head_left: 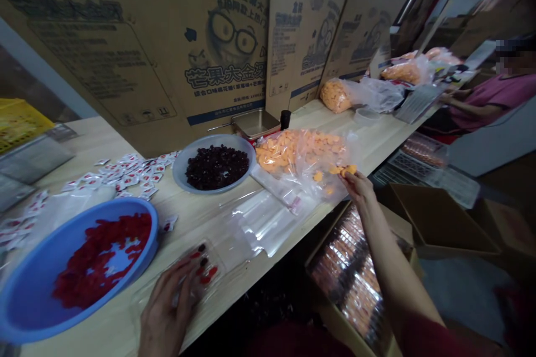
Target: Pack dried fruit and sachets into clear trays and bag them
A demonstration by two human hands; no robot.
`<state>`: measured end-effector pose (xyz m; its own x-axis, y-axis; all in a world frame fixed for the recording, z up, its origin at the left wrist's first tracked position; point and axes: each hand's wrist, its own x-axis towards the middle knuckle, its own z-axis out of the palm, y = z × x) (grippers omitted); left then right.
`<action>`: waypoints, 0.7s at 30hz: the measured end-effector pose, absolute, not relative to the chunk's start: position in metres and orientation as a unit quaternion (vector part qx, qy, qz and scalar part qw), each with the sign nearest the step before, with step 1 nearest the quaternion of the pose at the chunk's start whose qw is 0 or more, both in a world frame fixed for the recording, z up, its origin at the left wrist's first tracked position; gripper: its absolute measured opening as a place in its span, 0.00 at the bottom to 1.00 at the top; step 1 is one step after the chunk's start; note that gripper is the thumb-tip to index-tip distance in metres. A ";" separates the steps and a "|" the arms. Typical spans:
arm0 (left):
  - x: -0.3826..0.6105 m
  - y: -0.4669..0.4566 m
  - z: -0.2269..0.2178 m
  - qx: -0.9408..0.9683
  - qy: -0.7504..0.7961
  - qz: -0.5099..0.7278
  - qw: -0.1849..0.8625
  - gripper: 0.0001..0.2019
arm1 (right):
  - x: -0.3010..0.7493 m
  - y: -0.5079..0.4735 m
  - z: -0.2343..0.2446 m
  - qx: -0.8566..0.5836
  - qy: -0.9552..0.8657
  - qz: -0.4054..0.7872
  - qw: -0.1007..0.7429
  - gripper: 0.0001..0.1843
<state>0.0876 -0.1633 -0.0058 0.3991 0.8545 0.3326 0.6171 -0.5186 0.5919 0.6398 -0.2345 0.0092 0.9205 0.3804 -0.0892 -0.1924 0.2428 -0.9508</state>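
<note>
My left hand [170, 298] grips a clear plastic tray [218, 259] at the front edge of the table, fingers bent over it. Red and dark pieces of candy lie in the tray's far end; the near part is hidden by my hand. Farther right, my right hand [358, 184] pinches a few orange candies [343, 169] beside the mouth of a clear bag full of orange candies [285, 150]. A blue basin [25, 295] of red candies stands left of the tray. Behind is a pale bowl [180, 170] of dark candies.
Small printed sachets [129, 173] lie scattered at the left. Clear plastic sleeves [268, 223] rest on the table [196, 217]. Tall cartons [167, 56] line the back. Below the edge, an open box [335, 318] holds packed trays. Another person [494, 95] sits at the far right.
</note>
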 end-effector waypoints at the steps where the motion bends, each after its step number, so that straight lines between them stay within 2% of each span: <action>1: 0.088 -0.165 -0.006 0.809 0.457 0.314 0.196 0.15 | 0.633 -0.245 0.010 -0.577 -0.079 0.202 0.787 0.15; 6: 0.107 -0.167 0.002 0.772 0.462 0.346 0.266 0.13 | 0.569 -0.294 0.012 -0.510 -0.070 0.285 0.809 0.17; 9: 0.131 -0.171 0.011 0.733 0.464 0.360 0.342 0.12 | 0.517 -0.301 0.019 -0.508 -0.080 0.340 0.787 0.16; 12: 0.154 -0.180 0.021 0.644 0.472 0.362 0.482 0.13 | 0.460 -0.284 0.024 -0.494 -0.104 0.451 0.736 0.17; 14: 0.161 -0.183 0.023 0.558 0.450 0.372 0.589 0.19 | 0.418 -0.264 0.023 -0.479 -0.122 0.531 0.688 0.18; 16: 0.156 -0.183 0.022 0.485 0.428 0.393 0.654 0.24 | 0.373 -0.242 0.017 -0.459 -0.139 0.607 0.633 0.19; 18: 0.139 -0.183 0.019 0.436 0.446 0.430 0.653 0.23 | 0.327 -0.223 0.010 -0.432 -0.150 0.671 0.583 0.19; 21: 0.099 -0.189 0.016 0.417 0.525 0.475 0.570 0.19 | 0.270 -0.202 0.001 -0.386 -0.160 0.735 0.535 0.20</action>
<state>0.0994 -0.1895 0.0158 -0.0021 0.9793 -0.2026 -0.1047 0.2012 0.9739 0.2700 -0.2022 0.0006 -0.1310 0.9092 -0.3951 -0.6618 -0.3769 -0.6480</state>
